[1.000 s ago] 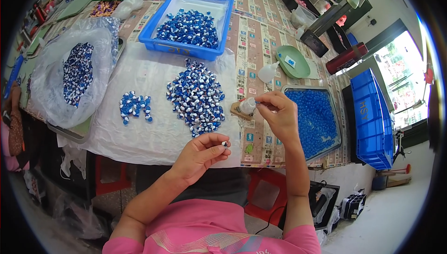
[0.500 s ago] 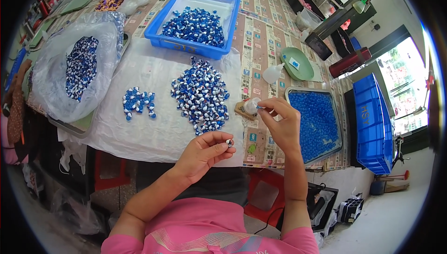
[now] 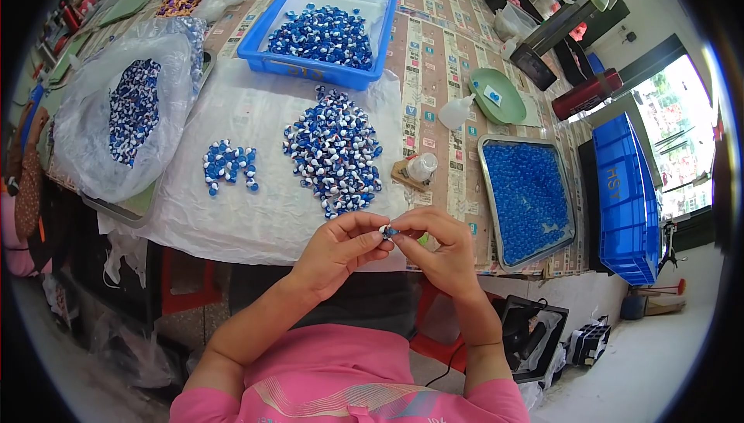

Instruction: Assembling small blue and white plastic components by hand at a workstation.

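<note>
In front of my chest, at the table's near edge, my two hands meet. My left hand pinches a small white-and-dark bead piece between thumb and fingertips. My right hand holds a tiny blue bead against it, its fingertips closed; the contact is partly hidden by the fingers. Just beyond them lies a large pile of blue-and-white bead pieces on white sheeting. A smaller group of the same kind sits to its left. A small clear container leans on a wooden block.
A metal tray of clear blue beads stands at right. Behind the pile is a blue bin with more pieces. An open plastic bag of pieces lies left. A white squeeze bottle and green dish stand farther back.
My right hand has come from beside the small container back toward me and now meets my left hand at the bead piece. The left hand keeps its pinch.
</note>
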The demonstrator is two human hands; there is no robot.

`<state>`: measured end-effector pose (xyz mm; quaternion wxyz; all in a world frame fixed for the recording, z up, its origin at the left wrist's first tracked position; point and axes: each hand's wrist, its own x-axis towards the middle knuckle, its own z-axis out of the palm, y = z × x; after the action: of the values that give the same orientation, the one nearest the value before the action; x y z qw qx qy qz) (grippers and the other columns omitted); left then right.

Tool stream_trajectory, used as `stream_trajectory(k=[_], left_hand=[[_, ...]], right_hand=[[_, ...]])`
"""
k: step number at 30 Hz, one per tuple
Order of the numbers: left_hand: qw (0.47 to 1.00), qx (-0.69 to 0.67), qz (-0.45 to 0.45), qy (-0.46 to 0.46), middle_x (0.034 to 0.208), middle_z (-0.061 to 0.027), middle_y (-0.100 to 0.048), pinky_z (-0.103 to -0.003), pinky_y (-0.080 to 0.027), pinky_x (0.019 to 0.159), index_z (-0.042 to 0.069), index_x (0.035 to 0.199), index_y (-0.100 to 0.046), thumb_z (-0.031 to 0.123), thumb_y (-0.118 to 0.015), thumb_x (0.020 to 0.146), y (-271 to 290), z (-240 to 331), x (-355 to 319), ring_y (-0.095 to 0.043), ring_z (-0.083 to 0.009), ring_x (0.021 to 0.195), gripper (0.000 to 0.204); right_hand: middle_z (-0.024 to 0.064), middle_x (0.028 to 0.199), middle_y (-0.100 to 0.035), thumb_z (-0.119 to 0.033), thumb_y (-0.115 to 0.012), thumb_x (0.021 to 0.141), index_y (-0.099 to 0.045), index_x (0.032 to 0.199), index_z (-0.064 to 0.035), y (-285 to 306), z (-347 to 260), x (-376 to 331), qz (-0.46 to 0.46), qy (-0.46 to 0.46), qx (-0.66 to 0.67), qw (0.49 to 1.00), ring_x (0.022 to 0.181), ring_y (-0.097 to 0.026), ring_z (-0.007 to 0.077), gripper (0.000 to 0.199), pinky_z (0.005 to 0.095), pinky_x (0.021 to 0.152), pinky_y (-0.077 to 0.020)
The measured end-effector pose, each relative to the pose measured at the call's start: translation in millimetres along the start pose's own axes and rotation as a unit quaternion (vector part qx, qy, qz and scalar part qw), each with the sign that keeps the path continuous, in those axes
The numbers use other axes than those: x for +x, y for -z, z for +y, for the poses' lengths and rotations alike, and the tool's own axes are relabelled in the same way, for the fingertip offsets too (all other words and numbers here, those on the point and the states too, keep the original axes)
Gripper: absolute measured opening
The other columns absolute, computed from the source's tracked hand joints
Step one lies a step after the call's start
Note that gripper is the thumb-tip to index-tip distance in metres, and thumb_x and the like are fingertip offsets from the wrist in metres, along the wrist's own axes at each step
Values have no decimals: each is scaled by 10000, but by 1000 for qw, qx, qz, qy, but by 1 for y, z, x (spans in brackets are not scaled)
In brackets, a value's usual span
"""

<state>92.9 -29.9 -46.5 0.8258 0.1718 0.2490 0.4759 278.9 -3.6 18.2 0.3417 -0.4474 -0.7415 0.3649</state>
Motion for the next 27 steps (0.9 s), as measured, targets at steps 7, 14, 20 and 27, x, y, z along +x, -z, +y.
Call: stream_trajectory(k=[7,14,20,27], left_hand=[[1000,11,0,0,1050,-112,-669,-301,-572,846,2,1166,-610,21,-599,943,2,-2,0,-672,-176,949,224],[999,38,18,-1,979,-108,-696,-303,-587,797,1,1103,-656,20,-630,925,-1,-3,-2,-689,-171,872,181],[999,39,16,25,966,-103,-701,-309,-598,757,8,1094,-673,36,-644,920,1,0,-3,-694,-162,830,179],[998,48,13,42,957,-102,-704,-303,-599,744,5,1083,-678,42,-647,918,2,3,-2,-696,-159,807,172]], right_hand=[[84,923,-700,43,-726,753,-736,939,-32,2,3,-2,-9,8,-4,1000,831,-666,152,201,260,711,-521],[82,897,-710,57,-733,735,-738,912,-28,8,4,-4,-31,-19,30,999,810,-664,150,196,262,711,-522],[87,870,-709,64,-733,736,-741,915,-33,10,9,-3,-49,-6,48,998,789,-668,163,204,278,698,-534],[57,820,-722,84,-747,691,-741,820,-46,11,9,2,-63,46,24,997,785,-663,177,183,290,704,-508]])
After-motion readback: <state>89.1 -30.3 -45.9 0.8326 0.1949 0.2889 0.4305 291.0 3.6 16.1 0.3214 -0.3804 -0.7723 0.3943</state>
